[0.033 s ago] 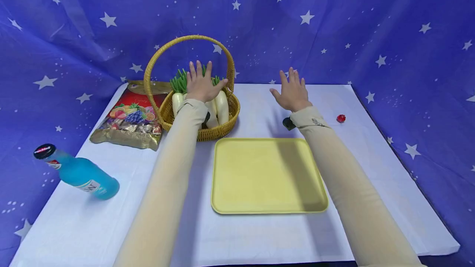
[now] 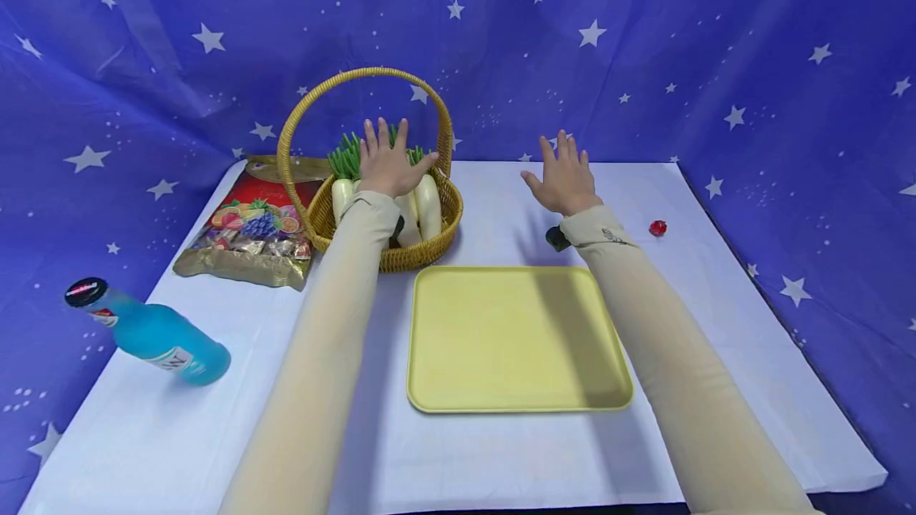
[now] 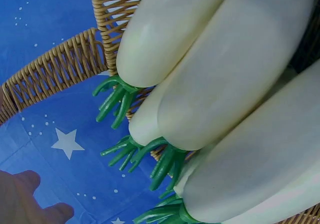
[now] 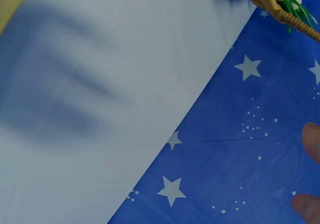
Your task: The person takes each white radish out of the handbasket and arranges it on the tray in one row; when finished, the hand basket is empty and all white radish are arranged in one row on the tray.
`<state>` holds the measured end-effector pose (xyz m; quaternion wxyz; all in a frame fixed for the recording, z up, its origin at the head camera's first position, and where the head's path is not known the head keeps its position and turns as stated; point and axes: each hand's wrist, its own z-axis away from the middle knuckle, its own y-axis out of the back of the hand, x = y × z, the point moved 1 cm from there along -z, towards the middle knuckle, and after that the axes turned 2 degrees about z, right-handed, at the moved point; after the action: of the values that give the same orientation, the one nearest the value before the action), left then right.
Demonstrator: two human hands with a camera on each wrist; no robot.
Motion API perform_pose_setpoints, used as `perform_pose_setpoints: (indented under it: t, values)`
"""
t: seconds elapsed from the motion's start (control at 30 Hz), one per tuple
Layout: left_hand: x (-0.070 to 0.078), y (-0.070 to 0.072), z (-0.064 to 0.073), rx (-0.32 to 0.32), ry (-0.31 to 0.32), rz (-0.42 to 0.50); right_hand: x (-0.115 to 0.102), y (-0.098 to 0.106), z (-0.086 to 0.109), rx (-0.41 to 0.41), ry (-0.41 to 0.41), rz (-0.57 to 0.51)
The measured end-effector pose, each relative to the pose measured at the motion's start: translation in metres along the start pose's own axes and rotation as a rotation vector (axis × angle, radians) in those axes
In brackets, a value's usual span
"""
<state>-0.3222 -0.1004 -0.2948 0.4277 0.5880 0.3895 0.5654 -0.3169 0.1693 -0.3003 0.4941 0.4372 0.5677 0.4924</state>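
My left hand hovers with fingers spread over a wicker basket at the back left. Several white radishes with green stem tops lie in that basket, partly hidden by the hand and sleeve. Close up in the left wrist view, the radishes fill most of the frame, apart from the visible fingertips. To the right, my right hand is raised above the white table with its fingers straight, holding nothing. Its shadow falls on the cloth in the right wrist view.
A yellow tray lies at the front middle, below the right sleeve. Left of the basket is a candy bag, and a blue bottle stands nearer the left edge. A small red object sits at the right. Starry blue cloth hangs behind.
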Motion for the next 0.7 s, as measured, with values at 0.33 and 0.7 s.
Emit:
perform_pose_setpoints:
  t: [0.33,0.7]
  values:
    - [-0.007,0.004,0.029,-0.012,0.005,0.120,-0.013,-0.015,0.000,0.047,0.063,-0.010]
    - [-0.043,-0.056,0.129,0.546,0.018,0.626,-0.063,-0.047,0.009,0.133,0.275,-0.250]
